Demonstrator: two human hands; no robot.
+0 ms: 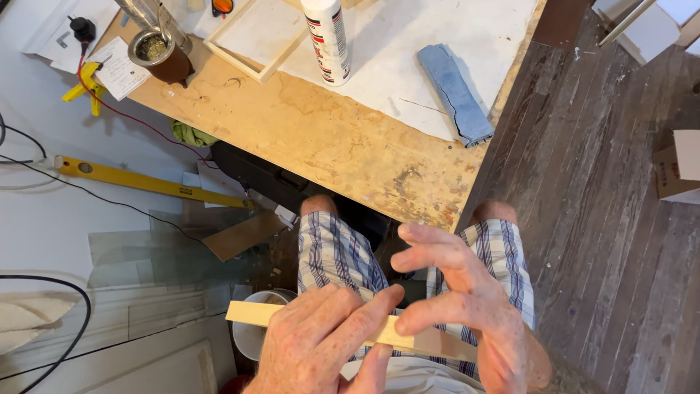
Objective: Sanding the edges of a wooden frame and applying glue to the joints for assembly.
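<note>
left hand (321,339) grip clenched around pale, flat, narrow wooden strip (251,313), right hand (467,299) splayed, released

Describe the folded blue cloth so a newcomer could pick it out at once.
Start at the worn wooden workbench and its white sheet. Near the sheet's right edge lies the folded cloth. It is the only soft blue thing, right of the upright white bottle.

Two hands, left (321,343) and right (467,306), one wooden strip (251,313), one glue bottle (327,40), one folded blue cloth (456,93), one yellow spirit level (146,182), one wooden frame (251,40).
</note>
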